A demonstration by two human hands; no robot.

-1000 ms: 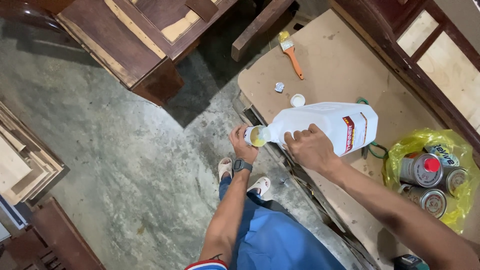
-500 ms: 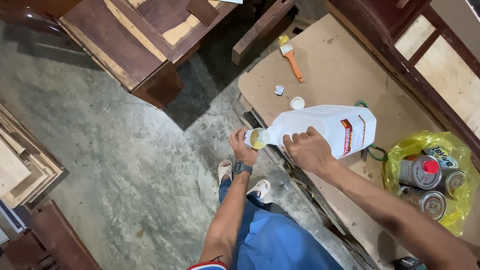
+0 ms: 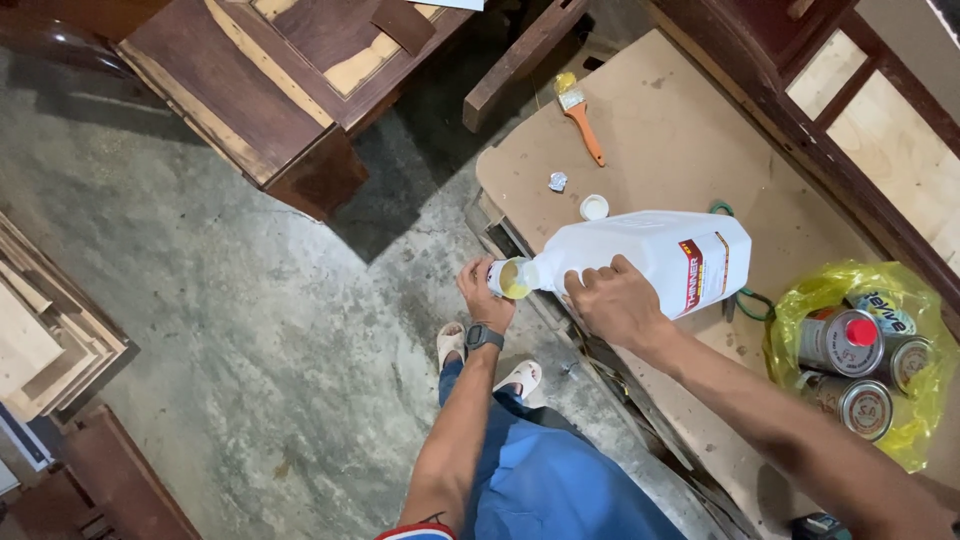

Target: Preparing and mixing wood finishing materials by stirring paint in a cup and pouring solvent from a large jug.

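My right hand (image 3: 612, 300) grips a large white plastic jug (image 3: 655, 262) with a red-and-white label, tipped on its side over the edge of a brown board table (image 3: 680, 150). Its spout meets a small cup of yellowish liquid (image 3: 508, 278), which my left hand (image 3: 484, 295) holds just past the table's edge. A dark watch sits on my left wrist. The jug's white cap (image 3: 594, 207) lies on the board behind it.
An orange-handled paintbrush (image 3: 581, 115) and a small foil scrap (image 3: 557, 181) lie on the board. A yellow plastic bag (image 3: 870, 350) with several metal cans sits at right. Dark wooden furniture (image 3: 290, 90) stands on the concrete floor at upper left, stacked frames (image 3: 45, 330) at left.
The jug has shifted slightly right and down, staying tipped into the cup. Both hands keep their hold.
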